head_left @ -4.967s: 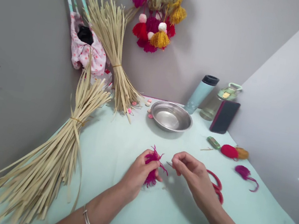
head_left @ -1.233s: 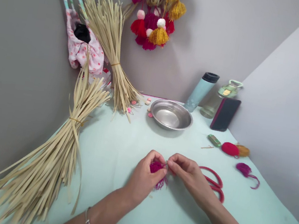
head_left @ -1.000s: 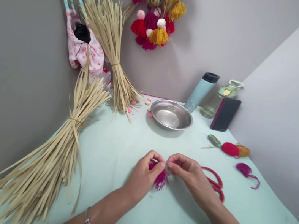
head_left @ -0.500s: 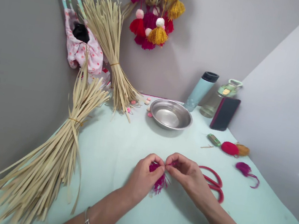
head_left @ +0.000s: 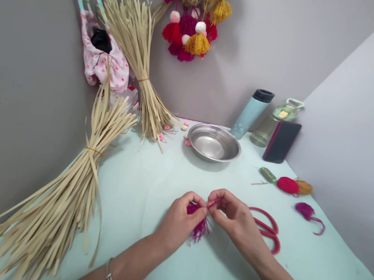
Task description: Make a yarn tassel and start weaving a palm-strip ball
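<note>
My left hand (head_left: pixel 185 217) is closed around a magenta yarn tassel (head_left: pixel 199 231), whose loose strands hang below the fingers. Close beside it, my right hand (head_left: pixel 232 213) has its thumb and fingers at a thin magenta yarn strand (head_left: pixel 213 204) at the top of the tassel. The two hands' fingertips nearly meet. Partly behind my right hand and wrist lie red-handled scissors (head_left: pixel 274 232); their blades are hidden.
A metal bowl (head_left: pixel 212 150) stands ahead, near a blue tumbler (head_left: pixel 251 115) and a leaning phone (head_left: pixel 281 143). Red yarn (head_left: pixel 287 185) and magenta yarn (head_left: pixel 305 210) lie at right. Straw bundles (head_left: pixel 64 195) fill the left; tassels (head_left: pixel 198 44) hang on the wall.
The fingers of my right hand have lifted and parted slightly, so more of the magenta strand shows between them. My left hand stays in place on the tassel.
</note>
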Motion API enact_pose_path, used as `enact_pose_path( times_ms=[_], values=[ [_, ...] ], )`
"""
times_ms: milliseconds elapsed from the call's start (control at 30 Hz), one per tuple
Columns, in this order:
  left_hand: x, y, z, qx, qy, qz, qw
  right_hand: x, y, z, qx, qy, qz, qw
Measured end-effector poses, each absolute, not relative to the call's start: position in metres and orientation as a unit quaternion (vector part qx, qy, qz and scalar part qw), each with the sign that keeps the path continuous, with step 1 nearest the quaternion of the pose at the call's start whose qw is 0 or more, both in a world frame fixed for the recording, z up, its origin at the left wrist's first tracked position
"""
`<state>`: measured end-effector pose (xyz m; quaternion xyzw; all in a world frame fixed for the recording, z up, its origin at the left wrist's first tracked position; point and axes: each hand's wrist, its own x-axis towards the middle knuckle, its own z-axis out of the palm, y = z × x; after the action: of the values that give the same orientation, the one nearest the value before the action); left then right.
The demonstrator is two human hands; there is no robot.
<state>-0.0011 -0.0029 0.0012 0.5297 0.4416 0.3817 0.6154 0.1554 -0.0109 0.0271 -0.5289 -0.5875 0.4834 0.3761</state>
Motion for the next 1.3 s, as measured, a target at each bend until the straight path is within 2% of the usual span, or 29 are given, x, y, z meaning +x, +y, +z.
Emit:
enact_pose_path(
  times_ms=[167,400,733,967,1167,1300],
  values=[
    [-0.001,-0.002,-0.002,0.534,0.436,0.387,0.612,0.153,-0.015,0.024,-0.539,-0.599,0.455,0.379],
    [-0.004,-0.001,0.001,0.436,0.411,0.397,0.695,0.153,-0.012,0.024,-0.536,-0.577,0.476,0.392],
    [-0.004,-0.001,0.002,0.405,0.379,0.407,0.726,0.153,-0.009,0.019,-0.518,-0.548,0.506,0.419],
    [-0.008,0.001,0.01,0.346,0.281,0.433,0.783,0.15,-0.011,0.021,-0.496,-0.519,0.556,0.419],
    [-0.007,-0.002,0.011,0.355,0.302,0.482,0.742,0.147,-0.012,0.025,-0.48,-0.487,0.587,0.434],
    [-0.006,-0.002,0.006,0.404,0.373,0.459,0.698,0.148,-0.011,0.023,-0.483,-0.468,0.583,0.456]
  ],
)
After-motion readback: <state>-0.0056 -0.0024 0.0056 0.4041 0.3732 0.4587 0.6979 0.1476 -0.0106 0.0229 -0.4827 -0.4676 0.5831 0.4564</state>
